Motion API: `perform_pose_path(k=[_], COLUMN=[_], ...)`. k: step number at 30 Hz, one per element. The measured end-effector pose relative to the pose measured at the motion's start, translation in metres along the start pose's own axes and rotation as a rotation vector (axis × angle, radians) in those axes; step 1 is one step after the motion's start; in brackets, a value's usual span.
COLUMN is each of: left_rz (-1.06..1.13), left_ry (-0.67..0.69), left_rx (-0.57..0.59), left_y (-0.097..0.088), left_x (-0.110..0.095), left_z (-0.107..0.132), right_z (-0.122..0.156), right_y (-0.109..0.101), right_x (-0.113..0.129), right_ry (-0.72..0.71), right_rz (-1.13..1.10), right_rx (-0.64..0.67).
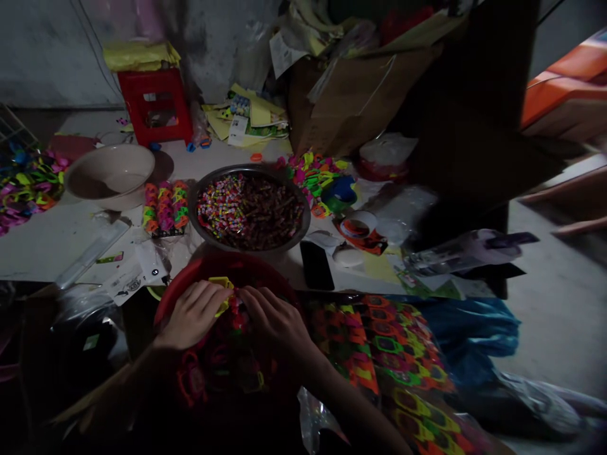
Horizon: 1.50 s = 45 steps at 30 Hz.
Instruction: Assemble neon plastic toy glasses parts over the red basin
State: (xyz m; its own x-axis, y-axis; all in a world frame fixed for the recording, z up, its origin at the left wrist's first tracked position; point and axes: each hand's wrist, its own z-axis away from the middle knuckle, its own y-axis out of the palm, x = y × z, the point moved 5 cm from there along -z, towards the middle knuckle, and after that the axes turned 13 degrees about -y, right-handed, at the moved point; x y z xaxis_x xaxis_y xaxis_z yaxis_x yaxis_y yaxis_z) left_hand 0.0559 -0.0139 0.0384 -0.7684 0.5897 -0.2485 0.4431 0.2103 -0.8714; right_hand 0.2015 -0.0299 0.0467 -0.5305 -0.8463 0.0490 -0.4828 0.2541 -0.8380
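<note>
A yellow plastic piece (222,282) was pinched in the curled fingers of the left hand (196,311), and partly hidden by them. The fingertips of the right hand (277,319) were bunched beside a small red piece (235,308); whether it was pinched or merely touched could not be told. The yellow piece was held at the left fingertips, just left of the red one, above a red basin (165,303) whose dim contents were partly blocked from view by both hands. Beyond the basin, a metal bowl (193,215) was filled with small colourful and brown pieces. A black phone (317,265) was placed to its right.
</note>
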Motion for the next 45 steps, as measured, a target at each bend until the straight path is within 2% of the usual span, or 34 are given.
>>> perform_pose_path(k=[5,10,11,13,15,16,19,21,22,24,26,30,33,36,39,45], left_rz=[-0.014,0.045,0.09,0.177,0.234,0.257,0.329,0.368,0.382,0.409,0.433,0.447,0.466,0.507,0.532,0.506], left_ry=[0.001,0.016,-0.002,-0.093,-0.262,-0.353,-0.531,-0.57,-0.585,-0.606,-0.597,-0.505,-0.505,-0.557,-0.564,-0.499], left_rx=[0.133,0.308,0.296,0.199,0.087,0.053,0.073,0.092,0.095,0.099,0.098,0.083,0.09,0.105,0.105,0.046], left_y=[0.01,0.024,0.023,0.016,0.008,0.005,0.006,0.01,0.013,0.017,0.019,0.016,0.013,0.012,0.012,0.011], left_x=[0.008,0.014,0.017,0.027,0.042,0.05,0.063,0.063,0.063,0.061,0.06,0.056,0.052,0.046,0.038,0.03], left_z=[-0.002,-0.007,-0.007,-0.008,-0.008,-0.007,-0.003,-0.002,-0.001,0.0,0.0,-0.006,-0.007,-0.004,-0.002,-0.004], right_z=[0.002,0.018,0.023,0.031,0.037,0.04,0.049,0.053,0.054,0.053,0.05,0.039,0.029,0.013,-0.001,-0.008], right_y=[0.017,0.042,0.043,0.038,0.02,0.006,-0.039,-0.062,-0.067,-0.059,-0.034,0.02,0.038,0.036,0.024,0.014], right_x=[-0.009,-0.03,-0.036,-0.055,-0.086,-0.107,-0.162,-0.182,-0.186,-0.184,-0.172,-0.124,-0.092,-0.069,-0.055,-0.038], right_ry=[0.062,0.293,0.316,0.333,0.396,0.477,0.713,0.803,0.82,0.818,0.818,0.775,0.732,0.58,0.419,0.316], right_rz=[-0.112,-0.332,-0.371,-0.418,-0.366,-0.287,-0.01,0.133,0.157,0.063,-0.177,-0.647,-0.73,-0.714,-0.666,-0.621], right_rx=[0.138,0.436,0.483,0.518,0.428,0.322,0.014,-0.245,-0.345,-0.419,-0.394,-0.292,-0.194,-0.142,-0.173,-0.192])
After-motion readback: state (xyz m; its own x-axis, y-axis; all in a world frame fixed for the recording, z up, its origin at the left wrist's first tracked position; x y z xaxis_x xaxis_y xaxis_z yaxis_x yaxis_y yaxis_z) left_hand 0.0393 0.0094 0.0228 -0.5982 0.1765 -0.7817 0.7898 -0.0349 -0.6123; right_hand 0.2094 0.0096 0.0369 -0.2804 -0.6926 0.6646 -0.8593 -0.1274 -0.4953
